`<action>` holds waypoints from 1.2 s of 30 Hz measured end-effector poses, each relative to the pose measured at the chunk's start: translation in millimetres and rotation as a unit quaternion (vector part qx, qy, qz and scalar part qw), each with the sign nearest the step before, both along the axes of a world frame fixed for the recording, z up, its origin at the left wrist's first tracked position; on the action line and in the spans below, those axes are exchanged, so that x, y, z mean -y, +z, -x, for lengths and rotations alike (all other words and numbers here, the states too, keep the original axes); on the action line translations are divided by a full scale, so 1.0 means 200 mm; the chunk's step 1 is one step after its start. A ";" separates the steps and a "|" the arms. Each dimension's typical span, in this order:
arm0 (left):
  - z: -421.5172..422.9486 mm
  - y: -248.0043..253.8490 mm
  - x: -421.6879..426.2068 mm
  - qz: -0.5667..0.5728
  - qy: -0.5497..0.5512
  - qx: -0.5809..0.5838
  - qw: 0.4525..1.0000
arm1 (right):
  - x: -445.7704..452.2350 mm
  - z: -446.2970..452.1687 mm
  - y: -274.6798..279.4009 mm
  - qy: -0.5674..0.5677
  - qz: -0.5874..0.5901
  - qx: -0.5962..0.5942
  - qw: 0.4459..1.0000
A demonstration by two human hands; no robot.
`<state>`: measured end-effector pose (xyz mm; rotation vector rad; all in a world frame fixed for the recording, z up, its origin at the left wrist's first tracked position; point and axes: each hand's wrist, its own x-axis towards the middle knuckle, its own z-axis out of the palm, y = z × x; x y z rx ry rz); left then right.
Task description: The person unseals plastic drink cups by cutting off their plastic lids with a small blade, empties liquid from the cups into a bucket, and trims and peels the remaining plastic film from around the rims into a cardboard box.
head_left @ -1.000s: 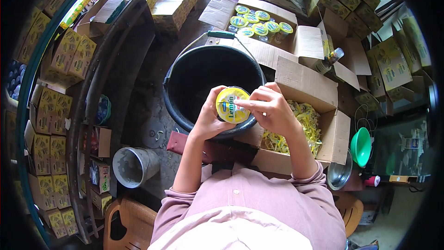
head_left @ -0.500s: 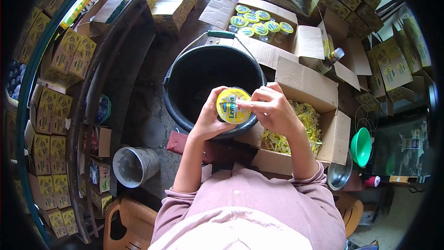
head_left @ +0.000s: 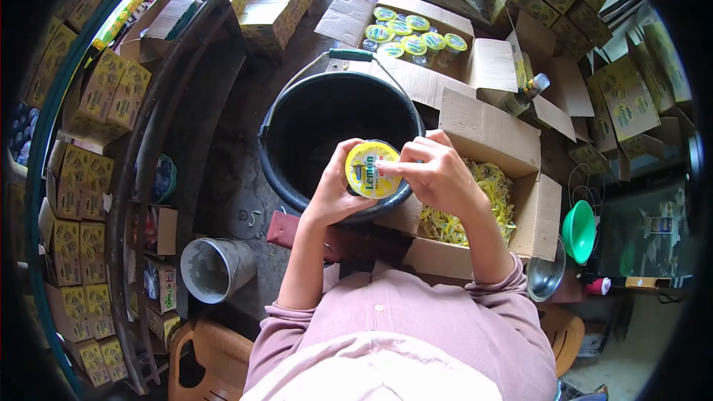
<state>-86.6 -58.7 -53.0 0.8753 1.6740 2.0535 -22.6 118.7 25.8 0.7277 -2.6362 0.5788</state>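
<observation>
A small cup with a round yellow lid printed "Lemon" (head_left: 364,170) is held over the near rim of a black bucket (head_left: 269,171). My left hand (head_left: 332,187) is wrapped around the cup's left side. At the lid's right edge, my right hand (head_left: 443,173) is closed, fingers curled, with its fingertips lying on the lid. Whether a thin strip is pinched there is too small to tell. Under my right forearm stands a carton (head_left: 540,212) filled with thin yellow strips (head_left: 490,186).
Beyond the bucket, an open carton (head_left: 438,82) contains several yellow-lidded cups (head_left: 414,45). A grey bucket (head_left: 212,271) stands at the lower left, and a green bowl (head_left: 579,230) at the right. Stacked lemon-printed boxes (head_left: 78,208) line the left side.
The view has shifted very slightly. Both hands keep nearly the same hold on the cup, with hardly any visible movement.
</observation>
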 end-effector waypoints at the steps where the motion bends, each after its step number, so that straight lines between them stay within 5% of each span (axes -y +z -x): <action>1: 0.00 0.00 0.00 0.001 -0.001 -0.004 1.000 | 0.00 0.00 0.00 0.000 -0.005 0.001 1.000; 19: -0.01 0.03 -0.01 0.089 0.043 -0.079 0.992 | -0.05 0.00 0.01 -0.013 -0.101 0.043 0.994; 29: 0.10 0.06 -0.03 0.226 0.074 -0.129 0.963 | -0.18 0.00 -0.01 -0.095 -0.031 -0.002 0.995; 36: 0.31 -0.03 -0.09 0.584 -0.039 -0.292 0.757 | -0.12 -0.07 -0.17 -0.136 0.014 0.018 0.990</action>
